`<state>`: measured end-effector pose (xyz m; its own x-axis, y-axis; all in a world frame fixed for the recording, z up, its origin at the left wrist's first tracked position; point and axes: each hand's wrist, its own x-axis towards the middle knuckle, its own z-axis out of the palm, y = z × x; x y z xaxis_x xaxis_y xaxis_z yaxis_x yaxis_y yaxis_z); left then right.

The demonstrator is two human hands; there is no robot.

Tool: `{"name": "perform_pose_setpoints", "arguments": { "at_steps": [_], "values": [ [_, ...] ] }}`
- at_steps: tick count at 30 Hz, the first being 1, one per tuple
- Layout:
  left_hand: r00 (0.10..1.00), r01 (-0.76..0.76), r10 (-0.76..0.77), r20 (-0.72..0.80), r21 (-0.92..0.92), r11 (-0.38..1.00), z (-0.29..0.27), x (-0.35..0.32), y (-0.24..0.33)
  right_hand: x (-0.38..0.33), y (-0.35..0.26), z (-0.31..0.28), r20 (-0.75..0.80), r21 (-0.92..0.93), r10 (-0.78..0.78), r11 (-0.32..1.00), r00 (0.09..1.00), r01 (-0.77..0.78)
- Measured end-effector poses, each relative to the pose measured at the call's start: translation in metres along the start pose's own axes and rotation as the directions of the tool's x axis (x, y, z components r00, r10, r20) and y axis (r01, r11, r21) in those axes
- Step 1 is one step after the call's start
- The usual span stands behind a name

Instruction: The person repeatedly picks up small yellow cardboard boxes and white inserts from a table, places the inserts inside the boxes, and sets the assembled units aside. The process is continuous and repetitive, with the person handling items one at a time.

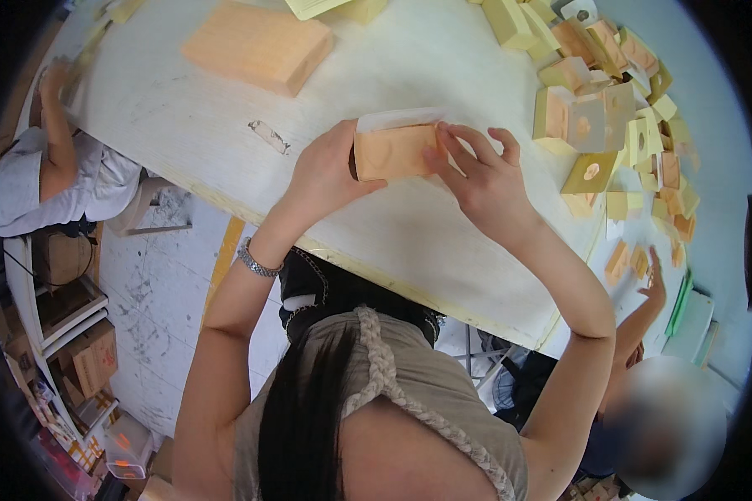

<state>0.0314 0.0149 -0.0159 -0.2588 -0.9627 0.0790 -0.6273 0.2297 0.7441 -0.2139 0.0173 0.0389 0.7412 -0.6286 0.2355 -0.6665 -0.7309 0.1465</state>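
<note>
Above the white table, a small peach-coloured cardboard box is held between my two hands. Its pale flap stands up along the far edge, and a faint round mark shows on the near face. My left hand is closed around the left end, its thumb along the lower edge. At the right end, the thumb and index finger of my right hand pinch the corner, while its other fingers are raised and spread. What lies inside the box cannot be seen.
A larger peach block-shaped package lies on the white table at the far left. Many yellow and peach boxes are heaped along the right side. One person works at far left, another person's hand rests at right.
</note>
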Motion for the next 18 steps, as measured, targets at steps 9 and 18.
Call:
{"name": "perform_pose_setpoints", "arguments": {
  "at_steps": [9,18],
  "values": [
    [0.999,-0.013,0.013,-0.030,-0.001,1.000,0.002,0.002,0.003,0.016,-0.034,0.000,0.045,0.003,0.158,0.987,0.986,-0.159],
    [0.959,-0.215,0.225,-0.174,0.075,0.974,0.015,-0.004,-0.004,0.022,-0.041,0.018,0.033,0.388,0.548,0.764,0.836,-0.516]
  ]
}}
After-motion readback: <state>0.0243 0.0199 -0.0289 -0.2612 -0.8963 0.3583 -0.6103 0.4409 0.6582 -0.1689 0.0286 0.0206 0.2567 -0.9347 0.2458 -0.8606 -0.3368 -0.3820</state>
